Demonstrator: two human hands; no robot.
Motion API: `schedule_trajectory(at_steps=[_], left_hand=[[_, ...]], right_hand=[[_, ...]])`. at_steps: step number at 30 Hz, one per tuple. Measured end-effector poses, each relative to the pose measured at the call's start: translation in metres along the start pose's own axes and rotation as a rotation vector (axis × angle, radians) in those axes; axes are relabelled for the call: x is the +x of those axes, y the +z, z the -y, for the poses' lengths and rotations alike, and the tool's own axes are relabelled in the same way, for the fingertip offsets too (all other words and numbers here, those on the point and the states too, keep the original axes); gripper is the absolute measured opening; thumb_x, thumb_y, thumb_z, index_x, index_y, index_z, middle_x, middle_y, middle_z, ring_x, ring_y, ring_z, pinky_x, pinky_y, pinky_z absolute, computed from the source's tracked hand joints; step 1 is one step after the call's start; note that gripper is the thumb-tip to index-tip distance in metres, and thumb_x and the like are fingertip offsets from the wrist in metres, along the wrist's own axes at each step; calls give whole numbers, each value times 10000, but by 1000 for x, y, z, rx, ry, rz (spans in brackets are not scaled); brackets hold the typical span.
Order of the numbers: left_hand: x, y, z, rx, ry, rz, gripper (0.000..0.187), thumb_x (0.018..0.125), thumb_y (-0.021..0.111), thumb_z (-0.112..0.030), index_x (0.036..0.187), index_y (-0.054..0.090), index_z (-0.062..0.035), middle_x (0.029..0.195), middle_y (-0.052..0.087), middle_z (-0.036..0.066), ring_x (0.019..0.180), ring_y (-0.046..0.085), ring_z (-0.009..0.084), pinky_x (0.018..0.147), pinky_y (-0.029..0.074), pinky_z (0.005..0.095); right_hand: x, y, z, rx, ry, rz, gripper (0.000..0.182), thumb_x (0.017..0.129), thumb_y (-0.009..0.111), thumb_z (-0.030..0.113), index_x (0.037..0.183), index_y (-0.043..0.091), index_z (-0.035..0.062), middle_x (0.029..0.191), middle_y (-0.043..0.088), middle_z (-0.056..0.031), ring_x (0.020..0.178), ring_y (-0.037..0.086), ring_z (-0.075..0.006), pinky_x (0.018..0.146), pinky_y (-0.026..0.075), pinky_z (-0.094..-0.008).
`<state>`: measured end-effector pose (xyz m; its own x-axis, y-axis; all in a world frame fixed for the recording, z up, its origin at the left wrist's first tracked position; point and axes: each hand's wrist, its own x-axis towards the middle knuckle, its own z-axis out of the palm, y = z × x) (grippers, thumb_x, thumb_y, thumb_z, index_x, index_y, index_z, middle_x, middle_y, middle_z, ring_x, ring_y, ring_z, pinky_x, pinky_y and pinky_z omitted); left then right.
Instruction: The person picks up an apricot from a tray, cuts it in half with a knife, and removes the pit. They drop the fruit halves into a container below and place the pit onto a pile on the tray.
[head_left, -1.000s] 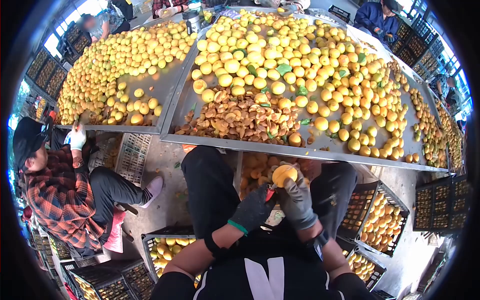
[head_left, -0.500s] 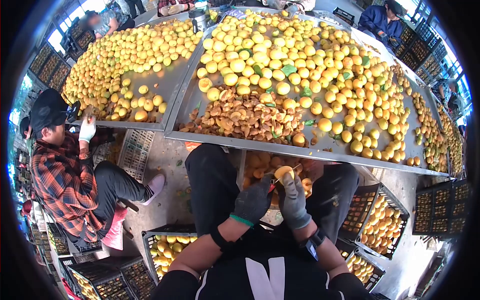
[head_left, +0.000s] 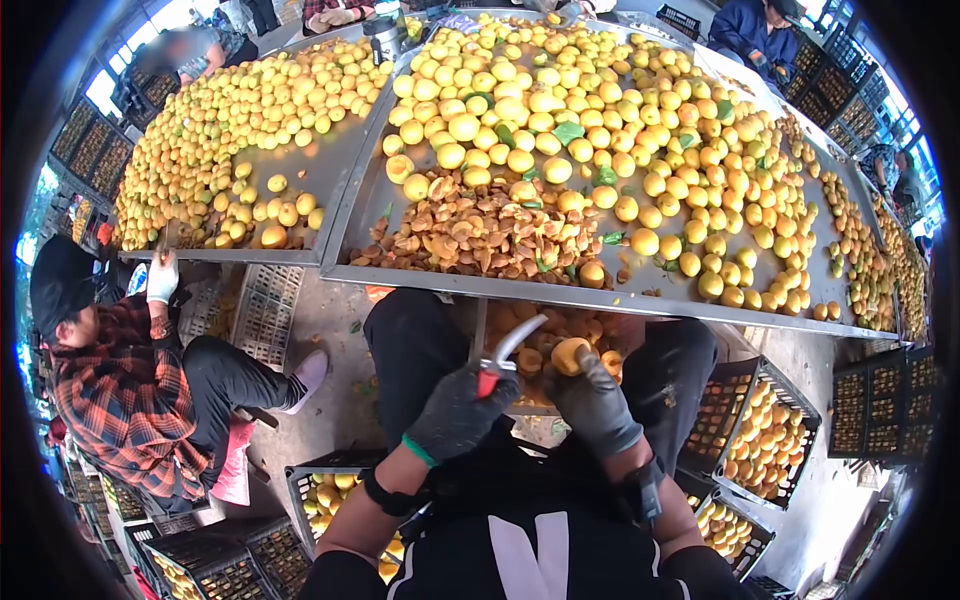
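My left hand (head_left: 458, 415), in a dark glove with a green cuff, is closed around a curved knife (head_left: 520, 334) with a red handle. The blade points up and to the right, apart from the fruit. My right hand (head_left: 600, 408), also gloved, grips an apricot (head_left: 570, 356) between thumb and fingers. Below both hands, between my knees, a container of apricot pieces (head_left: 533, 325) is partly hidden by the hands and the table edge. On the metal table (head_left: 450, 284) ahead lies a heap of brownish-orange scraps (head_left: 480, 235) beside many whole apricots (head_left: 655, 185).
Crates of apricots stand by my right leg (head_left: 765, 440) and left leg (head_left: 330, 500). A co-worker in a plaid shirt (head_left: 120, 400) sits at the left, near a white crate (head_left: 268, 315). Other people sit across the table. The table's raised metal rim runs above my knees.
The knife has come away from the apricot, and my hands have moved apart. The blade now shows fully. The view has shifted slightly, and the co-worker at left has leaned lower.
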<state>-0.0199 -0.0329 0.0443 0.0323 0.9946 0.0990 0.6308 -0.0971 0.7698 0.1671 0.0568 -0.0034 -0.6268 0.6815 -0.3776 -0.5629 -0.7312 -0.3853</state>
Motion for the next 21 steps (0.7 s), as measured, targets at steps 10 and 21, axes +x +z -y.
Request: schedule_trajectory(at_steps=[10, 21], left_hand=[[32, -2, -25, 28, 49, -29, 755, 647, 829, -457, 1243, 536, -97, 1072, 657, 135, 954, 647, 334, 784, 536, 393], [49, -4, -27, -7, 188, 8, 601, 654, 826, -424, 1128, 660, -93, 987, 685, 128, 887, 674, 288, 779, 537, 361]], right_hand=[[-36, 27, 10, -551, 253, 236, 647, 928, 337, 667, 1153, 566, 105, 895, 578, 6, 643, 478, -82, 542, 356, -201], [-36, 29, -7, -918, -247, 148, 627, 988, 285, 569, 1313, 470, 65, 1074, 604, -29, 876, 595, -95, 717, 489, -208]])
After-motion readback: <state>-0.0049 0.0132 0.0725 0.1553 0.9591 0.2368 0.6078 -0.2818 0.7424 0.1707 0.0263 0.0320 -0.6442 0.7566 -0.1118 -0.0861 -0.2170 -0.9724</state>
